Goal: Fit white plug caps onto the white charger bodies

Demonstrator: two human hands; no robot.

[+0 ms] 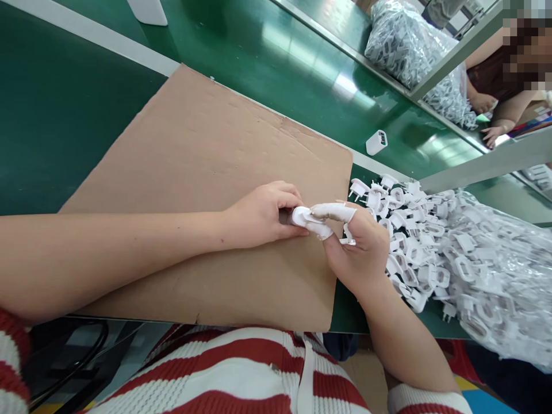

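Note:
Over the brown cardboard sheet (207, 155), my left hand (269, 213) is closed around a small white plastic charger housing (301, 216). My right hand (360, 241) meets it from the other side, thumb and forefinger pinched at the housing; both wear white finger covers. Tucked under the right hand's curled fingers is a white plug piece (348, 236), partly hidden. Just beyond that hand lies a heap of loose white plug pieces (414, 230), some with pins showing.
Plug pieces spill from a clear plastic bag (509, 276) at right. One white charger housing (376, 142) stands on the green conveyor belt (267, 69), another white housing (149, 10) further left. Across the belt are a second filled bag (414, 52) and a co-worker's hands (483, 103).

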